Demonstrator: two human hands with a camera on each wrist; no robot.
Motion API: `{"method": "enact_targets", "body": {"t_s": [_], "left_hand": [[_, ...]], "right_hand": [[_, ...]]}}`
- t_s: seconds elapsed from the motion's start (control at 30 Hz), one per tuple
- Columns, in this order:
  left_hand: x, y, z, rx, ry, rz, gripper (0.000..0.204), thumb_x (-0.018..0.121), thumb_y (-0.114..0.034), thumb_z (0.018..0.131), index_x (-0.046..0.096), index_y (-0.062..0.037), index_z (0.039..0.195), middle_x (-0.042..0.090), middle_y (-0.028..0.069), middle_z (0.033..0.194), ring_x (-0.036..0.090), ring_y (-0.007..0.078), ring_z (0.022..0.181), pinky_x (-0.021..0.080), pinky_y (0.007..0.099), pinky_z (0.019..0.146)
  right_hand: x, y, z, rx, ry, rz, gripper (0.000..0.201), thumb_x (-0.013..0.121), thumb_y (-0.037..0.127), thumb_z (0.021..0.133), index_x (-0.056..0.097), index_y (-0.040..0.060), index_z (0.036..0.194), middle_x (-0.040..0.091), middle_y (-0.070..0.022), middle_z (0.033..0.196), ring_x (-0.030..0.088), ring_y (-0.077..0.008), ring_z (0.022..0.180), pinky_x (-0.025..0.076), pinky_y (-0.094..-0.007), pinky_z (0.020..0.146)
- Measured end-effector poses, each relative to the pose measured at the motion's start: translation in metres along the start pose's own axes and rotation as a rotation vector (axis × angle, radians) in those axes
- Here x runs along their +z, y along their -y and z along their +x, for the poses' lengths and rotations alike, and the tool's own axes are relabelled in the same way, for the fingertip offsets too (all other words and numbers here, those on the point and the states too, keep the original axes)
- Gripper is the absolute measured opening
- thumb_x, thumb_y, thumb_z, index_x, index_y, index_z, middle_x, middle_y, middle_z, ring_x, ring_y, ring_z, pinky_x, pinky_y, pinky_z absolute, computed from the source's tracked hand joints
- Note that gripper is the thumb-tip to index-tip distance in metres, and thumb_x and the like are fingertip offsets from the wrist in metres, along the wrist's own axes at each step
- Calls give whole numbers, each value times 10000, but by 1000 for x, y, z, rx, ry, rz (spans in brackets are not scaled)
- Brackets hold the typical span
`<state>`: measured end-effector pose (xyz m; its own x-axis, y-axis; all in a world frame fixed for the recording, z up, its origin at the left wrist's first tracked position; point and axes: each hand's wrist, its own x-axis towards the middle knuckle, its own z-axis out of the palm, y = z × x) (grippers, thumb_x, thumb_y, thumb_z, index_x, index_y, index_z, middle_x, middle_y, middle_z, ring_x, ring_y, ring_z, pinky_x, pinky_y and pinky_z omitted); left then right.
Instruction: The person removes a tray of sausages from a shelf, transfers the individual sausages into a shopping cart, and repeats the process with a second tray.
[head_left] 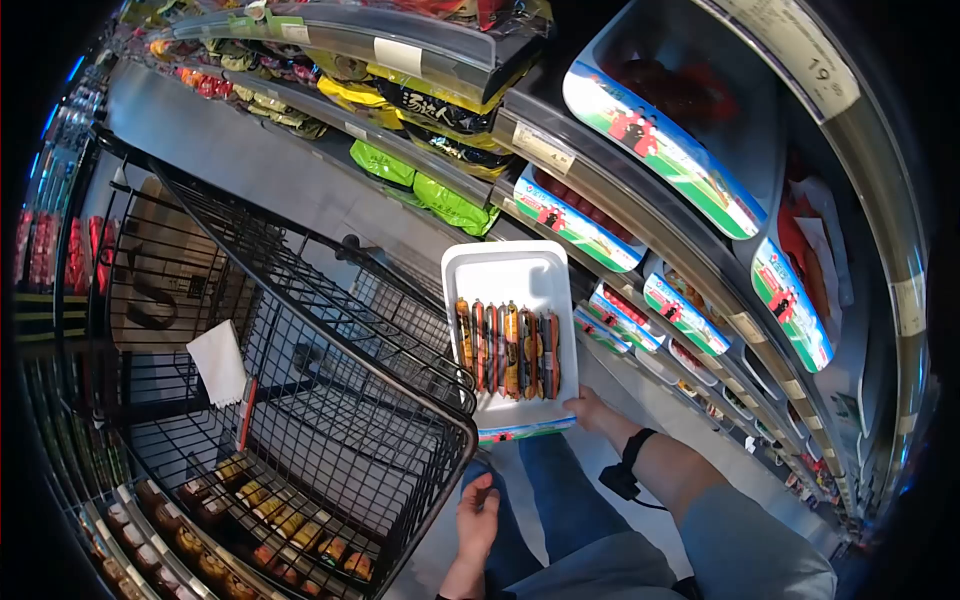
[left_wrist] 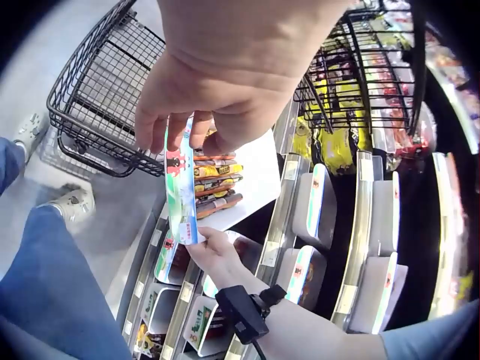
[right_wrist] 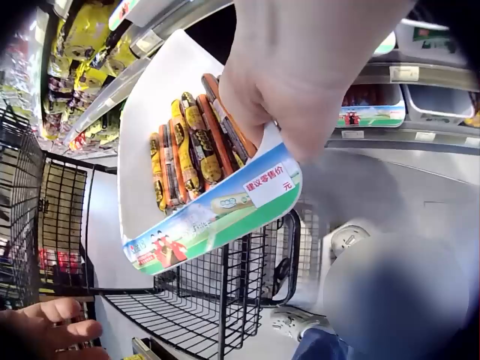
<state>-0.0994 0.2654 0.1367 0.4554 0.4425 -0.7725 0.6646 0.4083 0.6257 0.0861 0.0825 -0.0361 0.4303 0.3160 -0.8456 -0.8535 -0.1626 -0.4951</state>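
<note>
A white plastic tray (head_left: 500, 268) with a blue and green label front is held out over the legs, beside the cart. Several film-wrapped sausages (head_left: 508, 350) lie side by side in its nearer part. My right hand (head_left: 594, 412) grips the tray's near right corner, its fingers reaching over the wall in the right wrist view. My left hand (head_left: 478, 520) is apart from the tray, below its front edge, with fingers loosely bent and nothing in them. In the left wrist view that hand (left_wrist: 217, 97) overlaps the tray's label.
A black wire shopping cart (head_left: 330, 400) stands on the left, with a white paper (head_left: 218, 365) at its side. Shelves on the right carry similar labelled bins (head_left: 690, 150). Yellow and black packets (head_left: 440, 110) and green packets (head_left: 425, 190) fill shelves ahead.
</note>
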Motion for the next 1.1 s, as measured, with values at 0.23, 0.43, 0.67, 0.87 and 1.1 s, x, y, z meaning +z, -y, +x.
{"method": "enact_targets", "body": {"t_s": [0.23,0.43,0.67,0.87,1.1], "left_hand": [[6,11,13,-62,13,-15,271,529,-16,839,519,-16,1109,545,62,1069,517,129,963,397,248,867],[20,14,44,-125,1,170,518,529,18,820,372,-55,1308,462,107,1238,515,174,1038,404,271,886],[41,30,86,-80,-33,-99,502,485,86,827,395,-63,1298,577,36,1006,573,97,811,469,196,670],[38,14,112,199,3,287,507,537,25,829,381,-30,1309,530,130,1193,546,179,1010,445,295,858],[50,-21,102,181,-140,382,566,593,4,793,383,-33,1317,474,143,1267,517,231,1071,429,337,910]], "right_hand": [[-15,-5,-42,-117,-136,-193,415,502,6,805,456,-10,1217,589,-97,1037,557,-178,938,427,-291,832],[-25,-6,-49,-169,-128,-221,340,507,15,844,474,-2,1182,588,-95,1046,543,-175,956,414,-299,859],[-22,-19,-39,29,30,-104,435,491,-21,783,451,-18,1217,579,-106,1072,549,-198,984,416,-306,869],[-25,-24,-11,100,-6,180,449,494,-48,736,470,-28,1184,578,-140,1069,560,-260,1000,437,-365,868],[-6,32,32,-13,-106,294,460,512,-75,704,479,-13,1158,582,-150,1045,573,-282,975,447,-405,868]]}}
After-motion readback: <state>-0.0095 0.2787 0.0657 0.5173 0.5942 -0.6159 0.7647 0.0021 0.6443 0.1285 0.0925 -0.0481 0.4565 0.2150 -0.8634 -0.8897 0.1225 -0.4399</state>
